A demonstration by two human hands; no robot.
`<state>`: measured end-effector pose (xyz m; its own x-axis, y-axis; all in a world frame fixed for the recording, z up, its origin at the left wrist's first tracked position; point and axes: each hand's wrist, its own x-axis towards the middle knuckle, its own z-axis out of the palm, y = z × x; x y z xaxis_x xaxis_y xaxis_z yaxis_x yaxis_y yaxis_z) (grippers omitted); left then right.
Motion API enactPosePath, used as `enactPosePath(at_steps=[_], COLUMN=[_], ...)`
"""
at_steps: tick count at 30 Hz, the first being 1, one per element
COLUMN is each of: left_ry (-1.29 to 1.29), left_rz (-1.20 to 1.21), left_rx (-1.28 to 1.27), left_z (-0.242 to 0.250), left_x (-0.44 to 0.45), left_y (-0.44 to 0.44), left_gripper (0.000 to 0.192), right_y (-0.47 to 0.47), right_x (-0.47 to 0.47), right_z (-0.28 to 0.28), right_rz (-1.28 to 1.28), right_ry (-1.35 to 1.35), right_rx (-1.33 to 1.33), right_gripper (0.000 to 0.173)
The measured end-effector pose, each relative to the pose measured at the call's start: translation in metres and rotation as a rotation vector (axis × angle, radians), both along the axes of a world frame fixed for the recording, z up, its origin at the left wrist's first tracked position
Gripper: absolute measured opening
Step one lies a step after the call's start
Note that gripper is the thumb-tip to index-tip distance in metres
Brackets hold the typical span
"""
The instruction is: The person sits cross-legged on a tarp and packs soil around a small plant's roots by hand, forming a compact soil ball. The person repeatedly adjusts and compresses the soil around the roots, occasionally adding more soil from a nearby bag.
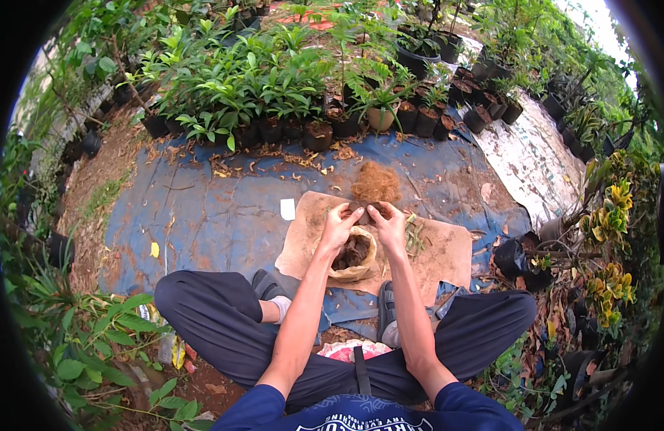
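My left hand (340, 223) and my right hand (387, 223) are raised close together, pinching a small dark brown object (362, 211) between thumbs and fingers; what it is cannot be made out. Just below them an open bag (373, 255) with a rolled rim holds dark brown soil or fibre (355, 252). It stands on a brown paper sheet (445, 245). Beyond my hands lies a loose clump of orange-brown fibre (376, 182), like coconut coir. Cut green leaves (415, 237) lie on the paper right of my right hand.
A blue tarpaulin (203, 215) with dry leaves covers the ground. A small white card (287, 209) lies left of the paper. Potted seedlings (317, 134) line the far edge, with a beige pot (381, 117) among them. Black pots (512, 256) stand at the right. A phone-like object (451, 303) lies by my right knee.
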<state>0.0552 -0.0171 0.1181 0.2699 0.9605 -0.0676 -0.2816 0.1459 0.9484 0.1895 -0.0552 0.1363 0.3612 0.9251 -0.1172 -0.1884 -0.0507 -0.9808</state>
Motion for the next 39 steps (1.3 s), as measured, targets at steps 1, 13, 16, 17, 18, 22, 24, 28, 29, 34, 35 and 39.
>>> enactPosePath(at_steps=[1, 13, 16, 17, 18, 22, 24, 28, 29, 34, 35, 39], left_ry=[-0.023, 0.15, 0.087, 0.071, 0.034, 0.033, 0.035, -0.05, -0.072, 0.045, 0.12, 0.073], left_rz=[-0.042, -0.019, -0.006, -0.009, -0.015, -0.061, -0.07, -0.068, -0.072, -0.023, -0.006, -0.013], left_rx=[-0.03, 0.003, -0.007, -0.058, 0.002, 0.014, -0.012, -0.04, -0.046, 0.081, 0.081, 0.087], left_z=[0.001, 0.005, 0.003, 0.002, 0.002, 0.004, 0.007, 0.012, 0.012, 0.005, 0.003, 0.002], left_x=[-0.003, 0.0, 0.001, 0.001, -0.001, -0.006, -0.007, -0.005, -0.004, 0.001, 0.002, 0.003], left_y=[0.001, -0.005, -0.004, -0.004, -0.002, 0.002, 0.001, -0.002, -0.002, -0.003, -0.002, -0.003], left_gripper=[0.023, 0.019, 0.02, 0.02, 0.021, 0.025, 0.025, 0.023, 0.022, 0.019, 0.019, 0.019], right_y=[-0.001, 0.002, 0.002, 0.002, 0.001, -0.001, -0.002, -0.005, -0.005, -0.003, -0.002, -0.003], right_x=[0.001, 0.007, 0.004, 0.003, 0.003, 0.008, 0.011, 0.015, 0.015, 0.016, 0.016, 0.016], right_z=[0.001, -0.009, -0.008, -0.006, -0.004, 0.007, 0.012, 0.017, 0.017, 0.015, 0.015, 0.016], right_rz=[0.016, 0.085, 0.05, 0.043, 0.031, 0.092, 0.135, 0.156, 0.145, 0.132, 0.131, 0.107], right_ry=[-0.023, -0.358, -0.374, -0.344, -0.322, -0.146, -0.137, -0.159, -0.171, -0.305, -0.35, -0.505], right_rx=[0.019, -0.013, 0.008, 0.037, 0.039, 0.031, 0.005, 0.047, 0.072, 0.059, 0.059, 0.012], right_gripper=[0.025, 0.026, 0.025, 0.025, 0.024, 0.023, 0.024, 0.026, 0.026, 0.023, 0.023, 0.024])
